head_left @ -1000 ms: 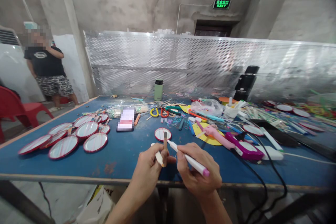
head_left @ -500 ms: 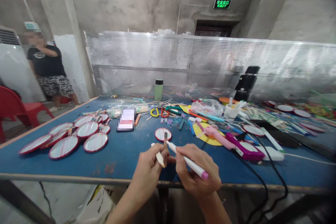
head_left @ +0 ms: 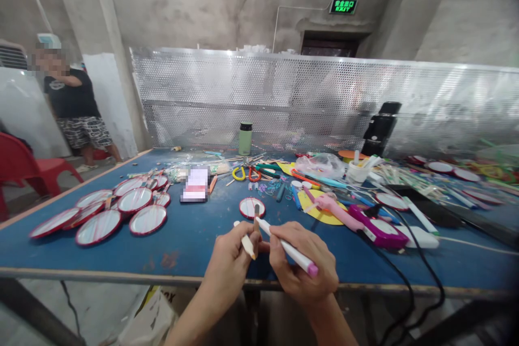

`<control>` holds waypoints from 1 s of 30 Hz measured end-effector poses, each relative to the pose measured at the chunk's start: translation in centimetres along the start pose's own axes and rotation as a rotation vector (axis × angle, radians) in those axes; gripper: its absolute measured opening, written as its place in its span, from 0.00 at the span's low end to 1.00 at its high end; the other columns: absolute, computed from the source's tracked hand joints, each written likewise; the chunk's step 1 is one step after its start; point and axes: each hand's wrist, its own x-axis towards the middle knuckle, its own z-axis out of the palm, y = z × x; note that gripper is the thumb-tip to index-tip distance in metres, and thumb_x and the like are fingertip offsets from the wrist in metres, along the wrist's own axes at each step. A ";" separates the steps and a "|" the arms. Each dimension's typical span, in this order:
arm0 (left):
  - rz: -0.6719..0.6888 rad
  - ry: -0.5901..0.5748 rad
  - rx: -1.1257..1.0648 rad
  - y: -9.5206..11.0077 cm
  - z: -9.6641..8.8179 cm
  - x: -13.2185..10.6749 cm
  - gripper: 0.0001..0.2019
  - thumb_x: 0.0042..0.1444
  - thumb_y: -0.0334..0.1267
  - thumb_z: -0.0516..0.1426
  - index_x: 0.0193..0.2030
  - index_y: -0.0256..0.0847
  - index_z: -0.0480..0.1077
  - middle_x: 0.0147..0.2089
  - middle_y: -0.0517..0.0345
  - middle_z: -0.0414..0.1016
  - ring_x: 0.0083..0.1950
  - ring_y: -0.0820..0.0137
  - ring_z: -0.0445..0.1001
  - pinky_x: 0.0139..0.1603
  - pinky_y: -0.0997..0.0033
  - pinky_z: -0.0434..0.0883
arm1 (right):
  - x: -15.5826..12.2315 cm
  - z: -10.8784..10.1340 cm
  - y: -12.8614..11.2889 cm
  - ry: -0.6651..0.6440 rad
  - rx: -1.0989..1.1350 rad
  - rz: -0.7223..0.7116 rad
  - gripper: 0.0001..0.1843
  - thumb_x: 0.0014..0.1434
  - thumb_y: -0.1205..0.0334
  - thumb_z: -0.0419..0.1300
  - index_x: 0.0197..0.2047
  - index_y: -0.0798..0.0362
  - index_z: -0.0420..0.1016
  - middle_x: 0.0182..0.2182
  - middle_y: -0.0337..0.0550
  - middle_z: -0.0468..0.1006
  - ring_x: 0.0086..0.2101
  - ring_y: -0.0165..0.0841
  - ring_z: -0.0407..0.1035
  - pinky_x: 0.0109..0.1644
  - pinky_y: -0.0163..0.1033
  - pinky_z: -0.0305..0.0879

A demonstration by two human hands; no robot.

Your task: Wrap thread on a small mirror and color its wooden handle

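Near the front edge of the blue table [head_left: 186, 243], my left hand [head_left: 230, 259] is closed on two wooden craft sticks [head_left: 255, 217], one brown and upright, one pale and slanted. My right hand [head_left: 302, 265] grips a white marker with a pink end [head_left: 290, 251], and its tip touches the brown stick. Just beyond the sticks, a small round red-rimmed disc [head_left: 251, 207] lies flat on the table.
Several red-rimmed discs [head_left: 117, 208] lie at the left. A pink and purple glue gun [head_left: 365, 224] with black cords, a yellow disc, scissors [head_left: 245, 173], pens, a white cup and a green bottle [head_left: 244, 138] crowd the middle and right. A person [head_left: 71, 105] stands far left by a red chair.
My right hand and the marker have shifted slightly left along the brown stick. The person at the far left has moved a little further left.
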 end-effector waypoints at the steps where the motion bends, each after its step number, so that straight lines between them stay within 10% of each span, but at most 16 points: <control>1: -0.008 0.001 0.001 0.0 0.0 0.0 0.13 0.65 0.40 0.50 0.29 0.40 0.64 0.25 0.65 0.62 0.28 0.73 0.60 0.31 0.77 0.58 | -0.1 0.0 0.0 0.006 -0.009 0.003 0.08 0.56 0.75 0.61 0.39 0.55 0.74 0.27 0.40 0.79 0.27 0.31 0.75 0.33 0.35 0.71; 30: -0.006 -0.005 0.009 0.2 -0.1 0.0 0.14 0.65 0.40 0.50 0.28 0.39 0.65 0.25 0.63 0.66 0.29 0.72 0.64 0.33 0.76 0.61 | -0.4 -0.2 0.3 0.045 -0.066 0.008 0.08 0.55 0.74 0.62 0.38 0.53 0.75 0.27 0.39 0.80 0.28 0.32 0.76 0.35 0.37 0.74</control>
